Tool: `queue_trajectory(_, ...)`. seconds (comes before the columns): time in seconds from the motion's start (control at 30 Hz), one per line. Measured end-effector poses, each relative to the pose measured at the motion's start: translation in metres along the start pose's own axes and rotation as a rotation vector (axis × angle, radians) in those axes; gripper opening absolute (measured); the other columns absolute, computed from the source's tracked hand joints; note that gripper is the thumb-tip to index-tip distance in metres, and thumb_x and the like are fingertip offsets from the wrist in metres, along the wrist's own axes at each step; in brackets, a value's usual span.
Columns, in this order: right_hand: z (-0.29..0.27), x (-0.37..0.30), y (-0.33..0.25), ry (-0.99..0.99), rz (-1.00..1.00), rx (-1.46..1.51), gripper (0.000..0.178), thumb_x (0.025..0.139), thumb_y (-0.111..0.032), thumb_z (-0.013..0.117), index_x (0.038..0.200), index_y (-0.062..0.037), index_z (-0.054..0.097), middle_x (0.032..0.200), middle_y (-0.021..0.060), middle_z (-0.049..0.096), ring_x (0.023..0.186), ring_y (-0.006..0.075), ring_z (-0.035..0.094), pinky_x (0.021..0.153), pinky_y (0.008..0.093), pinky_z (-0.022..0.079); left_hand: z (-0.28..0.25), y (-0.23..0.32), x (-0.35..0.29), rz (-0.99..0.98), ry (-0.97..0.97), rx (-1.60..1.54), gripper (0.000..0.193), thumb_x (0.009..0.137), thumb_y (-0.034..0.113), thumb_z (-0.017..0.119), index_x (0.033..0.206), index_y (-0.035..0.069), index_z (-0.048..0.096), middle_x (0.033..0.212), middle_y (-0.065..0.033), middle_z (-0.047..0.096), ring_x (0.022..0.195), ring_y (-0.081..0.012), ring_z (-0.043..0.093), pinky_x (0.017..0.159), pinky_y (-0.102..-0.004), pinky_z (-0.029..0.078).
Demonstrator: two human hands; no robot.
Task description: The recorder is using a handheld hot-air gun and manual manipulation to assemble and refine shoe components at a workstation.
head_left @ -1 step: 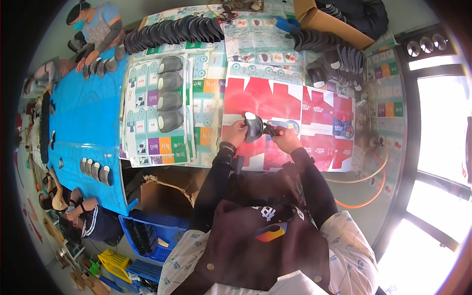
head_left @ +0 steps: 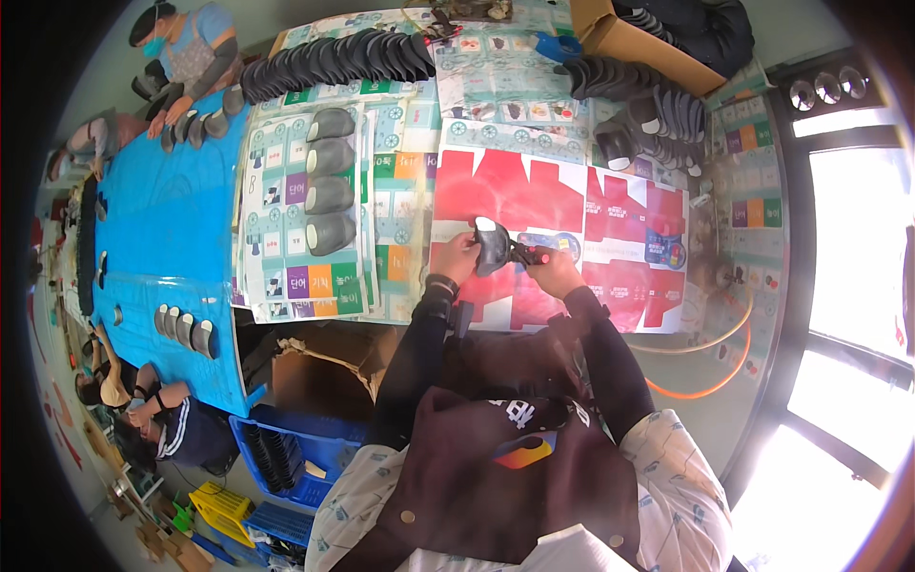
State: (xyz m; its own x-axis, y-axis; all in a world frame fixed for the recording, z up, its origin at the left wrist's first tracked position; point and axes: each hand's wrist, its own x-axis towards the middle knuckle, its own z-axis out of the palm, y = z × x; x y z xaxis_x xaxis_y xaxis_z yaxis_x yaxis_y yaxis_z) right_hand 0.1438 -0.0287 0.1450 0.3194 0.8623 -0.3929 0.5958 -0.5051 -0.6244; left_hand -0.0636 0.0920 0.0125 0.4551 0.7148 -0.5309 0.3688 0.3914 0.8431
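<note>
Above the red printed sheet (head_left: 477,176), my left hand (head_left: 457,257) grips a dark, rounded, shoe-like piece (head_left: 492,252) with a pale patch at its far end. Close to its right side, my right hand (head_left: 558,274) is closed around a small black tool (head_left: 519,254) with a red end, which resembles a spray gun. The tool's tip points toward the piece; whether they touch I cannot tell. Left of my hands, several similar dark pieces (head_left: 330,195) lie in a column on a stack of printed sheets (head_left: 272,214).
Long rows of dark pieces (head_left: 334,69) line the table's far side, with more piled (head_left: 658,119) at the far right. A cardboard box (head_left: 658,48) stands behind. People work at the blue table (head_left: 172,229) on the left. An orange hose (head_left: 705,389) loops at the right.
The dark piece tilts very slightly in my left hand. Otherwise both hands stay in nearly the same place.
</note>
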Motion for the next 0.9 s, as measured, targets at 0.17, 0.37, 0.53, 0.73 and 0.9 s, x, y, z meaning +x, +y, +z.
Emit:
queue_trajectory(0.17, 0.002, 0.002, 0.008, 0.064, 0.054, 0.156, 0.03, 0.085, -0.023, 0.067, 0.108, -0.0048, 0.071, 0.092, 0.0271, 0.07, 0.092, 0.0478, 0.067, 0.079, 0.0519, 0.054, 0.003, -0.009, 0.004, 0.081, 0.018, 0.059, 0.042, 0.096, 0.024, 0.065, 0.13, 0.001, 0.063, 0.113, -0.016, 0.075, 0.102, -0.0281, 0.072, 0.088, -0.0361, 0.055)
queue_trajectory(0.37, -0.002, -0.013, -0.002, -0.098, 0.053, 0.174, 0.028, 0.086, -0.022, 0.069, 0.107, -0.0031, 0.071, 0.09, 0.0242, 0.071, 0.091, 0.0446, 0.069, 0.079, 0.0477, 0.053, 0.005, -0.015, 0.005, 0.041, 0.073, -0.012, 0.041, 0.097, 0.024, 0.064, 0.131, 0.0, 0.061, 0.11, -0.0161, 0.074, 0.09, -0.0259, 0.074, 0.079, -0.0362, 0.057)
queue_trajectory(0.53, -0.003, -0.018, -0.012, -0.039, -0.001, 0.141, 0.029, 0.088, -0.025, 0.068, 0.108, -0.0042, 0.068, 0.09, 0.0248, 0.07, 0.091, 0.0469, 0.066, 0.077, 0.049, 0.052, 0.002, -0.009, 0.001, -0.021, 0.035, -0.037, 0.041, 0.099, 0.022, 0.063, 0.134, 0.0, 0.058, 0.109, -0.0123, 0.072, 0.082, -0.0191, 0.069, 0.07, -0.0335, 0.057)
queue_trajectory(0.73, -0.009, -0.023, -0.007, -0.068, 0.067, 0.163, 0.028, 0.088, -0.026, 0.067, 0.107, -0.0057, 0.069, 0.092, 0.0266, 0.069, 0.093, 0.0476, 0.066, 0.077, 0.0508, 0.052, 0.001, -0.002, -0.003, -0.037, 0.022, -0.029, 0.039, 0.1, 0.017, 0.065, 0.134, -0.001, 0.058, 0.114, -0.0093, 0.07, 0.095, -0.0162, 0.069, 0.073, -0.0305, 0.061)
queue_trajectory(0.9, 0.003, -0.027, -0.004, -0.077, 0.063, 0.118, 0.03, 0.089, -0.03, 0.069, 0.109, -0.0081, 0.072, 0.096, 0.0254, 0.071, 0.093, 0.046, 0.067, 0.078, 0.0508, 0.053, 0.003, -0.001, -0.005, -0.072, 0.036, -0.057, 0.039, 0.099, 0.016, 0.065, 0.134, 0.0, 0.059, 0.113, -0.0096, 0.071, 0.094, -0.0161, 0.07, 0.072, -0.0301, 0.061)
